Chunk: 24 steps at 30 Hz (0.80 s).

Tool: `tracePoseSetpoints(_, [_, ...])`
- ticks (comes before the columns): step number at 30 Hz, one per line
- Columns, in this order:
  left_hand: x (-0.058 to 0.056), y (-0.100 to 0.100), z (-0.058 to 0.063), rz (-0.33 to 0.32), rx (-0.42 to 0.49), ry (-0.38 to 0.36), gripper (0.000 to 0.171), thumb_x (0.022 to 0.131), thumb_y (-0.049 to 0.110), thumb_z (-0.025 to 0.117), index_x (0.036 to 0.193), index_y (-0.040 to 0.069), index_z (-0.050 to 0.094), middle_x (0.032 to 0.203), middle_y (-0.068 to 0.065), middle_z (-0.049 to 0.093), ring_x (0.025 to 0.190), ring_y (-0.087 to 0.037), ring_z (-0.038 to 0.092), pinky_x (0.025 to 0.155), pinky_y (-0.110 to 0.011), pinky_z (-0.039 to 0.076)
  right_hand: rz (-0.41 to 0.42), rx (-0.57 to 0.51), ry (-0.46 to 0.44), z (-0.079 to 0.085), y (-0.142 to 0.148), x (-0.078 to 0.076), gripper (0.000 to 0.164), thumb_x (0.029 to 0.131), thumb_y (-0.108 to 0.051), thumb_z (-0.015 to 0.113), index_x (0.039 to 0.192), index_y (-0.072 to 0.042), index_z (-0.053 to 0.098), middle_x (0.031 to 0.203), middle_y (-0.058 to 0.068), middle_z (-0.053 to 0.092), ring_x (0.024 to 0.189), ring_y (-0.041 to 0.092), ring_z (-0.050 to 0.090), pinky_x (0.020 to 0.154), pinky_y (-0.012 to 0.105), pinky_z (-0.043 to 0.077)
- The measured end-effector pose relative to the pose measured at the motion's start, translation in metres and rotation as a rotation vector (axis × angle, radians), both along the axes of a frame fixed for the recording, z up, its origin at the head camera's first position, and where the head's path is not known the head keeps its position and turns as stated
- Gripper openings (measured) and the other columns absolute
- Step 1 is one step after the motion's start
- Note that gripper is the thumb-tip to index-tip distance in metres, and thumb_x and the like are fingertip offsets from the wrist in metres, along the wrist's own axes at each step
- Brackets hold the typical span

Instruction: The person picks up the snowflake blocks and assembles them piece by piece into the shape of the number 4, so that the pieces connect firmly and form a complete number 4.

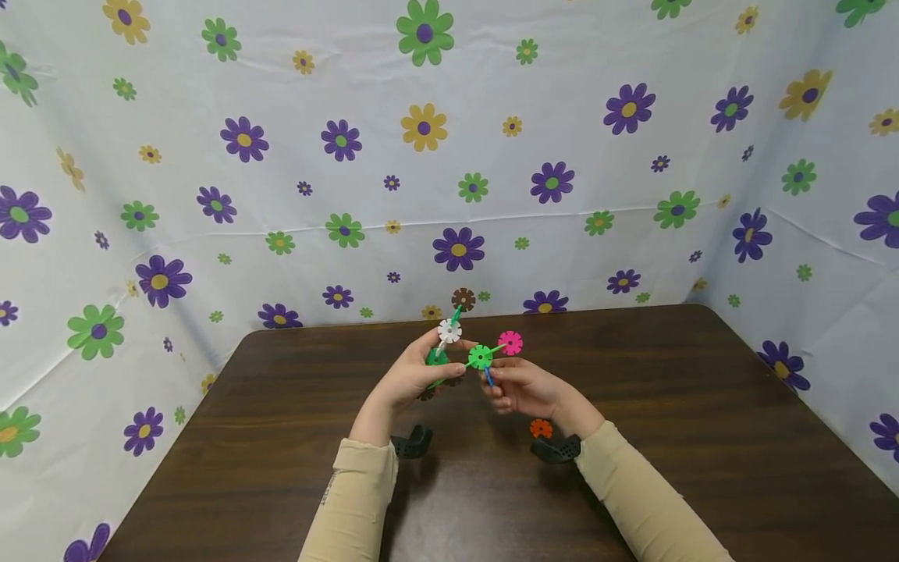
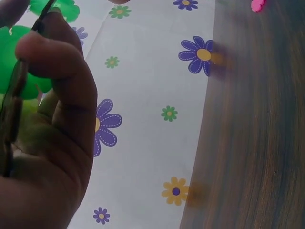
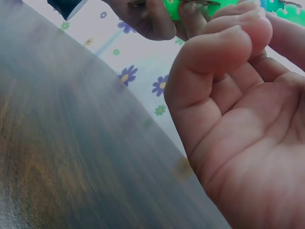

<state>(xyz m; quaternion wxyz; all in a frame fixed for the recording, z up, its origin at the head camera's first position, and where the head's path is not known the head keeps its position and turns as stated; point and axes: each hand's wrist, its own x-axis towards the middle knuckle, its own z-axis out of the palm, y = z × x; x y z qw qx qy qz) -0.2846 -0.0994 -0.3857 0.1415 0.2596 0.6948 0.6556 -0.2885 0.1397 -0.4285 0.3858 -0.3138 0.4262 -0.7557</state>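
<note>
Above the table, both hands hold a joined structure of notched plastic discs. My left hand [image 1: 402,381] grips its left part, around a dark green disc [image 1: 435,357]. A white disc [image 1: 449,321], a small green piece [image 1: 456,315] and a brown disc [image 1: 463,293] extend upward from there. With thumb and fingers, my right hand [image 1: 532,390] pinches a blue disc [image 1: 488,376] seen edge-on, just under a bright green disc [image 1: 481,350]. A pink disc [image 1: 510,343] sticks out to the right. In the right wrist view, the fingers of my right hand [image 3: 248,119] are curled inward.
An orange disc [image 1: 541,428] lies on the dark wooden table [image 1: 281,437] beneath my right wrist. Black wrist mounts [image 1: 413,442] hang under both wrists. A white flower-print cloth [image 1: 386,265] stands behind the table and along its sides.
</note>
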Motion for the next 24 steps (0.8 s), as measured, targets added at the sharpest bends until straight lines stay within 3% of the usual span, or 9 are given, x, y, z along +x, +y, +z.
tracePoseSetpoints(5, [0.0, 0.0, 0.0, 0.001, 0.007, 0.025, 0.046, 0.09, 0.011, 0.07, 0.133, 0.016, 0.054, 0.094, -0.006, 0.067, 0.053, -0.019, 0.043, 0.046, -0.027, 0.036, 0.01, -0.04, -0.018, 0.002, -0.002, 0.001, 0.037, 0.107, -0.01, 0.018, 0.103, -0.008, 0.055, 0.08, -0.003, 0.05, 0.06, 0.007, 0.044, 0.058, 0.021, 0.037])
tracePoseSetpoints(9, [0.0, 0.0, 0.0, -0.002, 0.026, 0.026, 0.047, 0.09, 0.01, 0.07, 0.133, 0.016, 0.055, 0.085, -0.005, 0.065, 0.051, -0.017, 0.042, 0.045, -0.027, 0.035, 0.019, -0.052, -0.021, 0.001, -0.003, 0.0, 0.036, 0.107, -0.011, 0.018, 0.102, -0.009, 0.054, 0.078, -0.004, 0.049, 0.06, 0.007, 0.043, 0.058, 0.02, 0.037])
tracePoseSetpoints(14, [0.001, -0.002, 0.0, -0.02, 0.012, 0.037, 0.048, 0.09, 0.008, 0.069, 0.134, 0.016, 0.053, 0.106, -0.006, 0.067, 0.054, -0.021, 0.042, 0.045, -0.027, 0.036, 0.037, -0.059, -0.01, -0.004, -0.003, -0.001, 0.031, 0.107, -0.012, 0.022, 0.103, -0.008, 0.052, 0.076, -0.006, 0.049, 0.059, 0.007, 0.038, 0.058, 0.019, 0.037])
tracePoseSetpoints(18, [0.002, -0.003, 0.0, -0.047, -0.008, 0.047, 0.047, 0.09, 0.009, 0.069, 0.134, 0.015, 0.053, 0.112, -0.011, 0.065, 0.058, -0.028, 0.042, 0.046, -0.027, 0.037, 0.062, -0.086, 0.002, -0.009, -0.002, -0.004, 0.027, 0.107, -0.013, 0.026, 0.105, -0.008, 0.052, 0.077, -0.006, 0.048, 0.06, 0.006, 0.036, 0.057, 0.016, 0.039])
tracePoseSetpoints(24, [0.002, -0.003, 0.001, -0.043, -0.041, 0.05, 0.05, 0.09, 0.012, 0.07, 0.136, 0.017, 0.051, 0.12, -0.005, 0.065, 0.053, -0.02, 0.04, 0.046, -0.027, 0.037, 0.06, -0.115, -0.04, -0.011, -0.003, -0.002, 0.029, 0.107, -0.011, 0.024, 0.105, -0.007, 0.053, 0.078, -0.005, 0.049, 0.06, 0.006, 0.036, 0.054, 0.015, 0.039])
